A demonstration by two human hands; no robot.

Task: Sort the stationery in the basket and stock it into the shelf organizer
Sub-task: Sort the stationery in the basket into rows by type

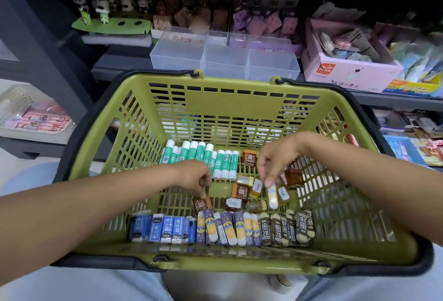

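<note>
Head view. Dark shelving (115, 61) carries a clear plastic compartmented organizer (225, 55) and a pink cardboard box (345, 73). Your olive-green slotted plastic basket (230, 99) sits below it, holding sorted stationery. Your left hand (196, 176) pinches a small brown packet (200, 203) on the basket floor. Your right hand (275, 159) pinches a pale yellow-and-white eraser (272, 196), its fingertips (268, 183) on the upper end.

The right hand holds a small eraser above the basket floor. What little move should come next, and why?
Probably lower the pale yellow-and-white eraser pinched by the right hand into the near row beside the yellow-and-purple erasers. It looks like their kind, and that row in the green plastic basket is already grouped by colour.
</note>
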